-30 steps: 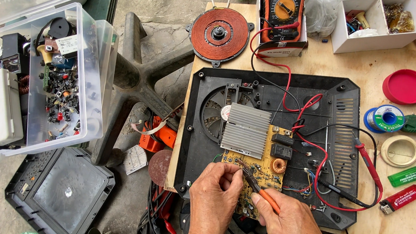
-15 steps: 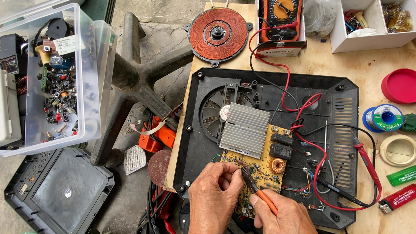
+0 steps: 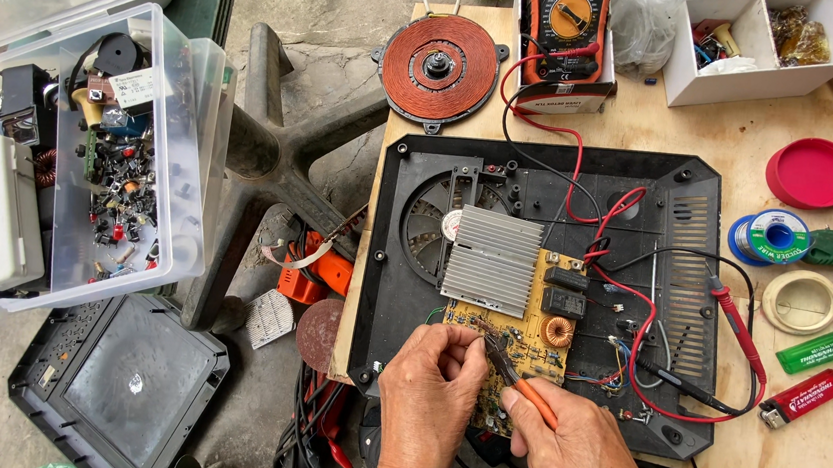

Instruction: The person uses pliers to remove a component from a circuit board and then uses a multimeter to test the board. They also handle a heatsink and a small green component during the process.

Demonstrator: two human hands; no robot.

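now | right hand (image 3: 569, 443) grips orange-handled pliers (image 3: 517, 371), tip on yellow circuit board (image 3: 527, 344) | left hand (image 3: 433, 391) pinched closed at board's near edge (what it holds: cannot tell) | board sits in black cooker base (image 3: 543, 285) beside heatsink (image 3: 492, 261) | tip: brace wrists, nip gently

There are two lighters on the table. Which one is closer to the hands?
The red lighter. It lies at the table's front edge, below and left of the green lighter, so it is nearer the right hand, which holds an orange-handled tool.
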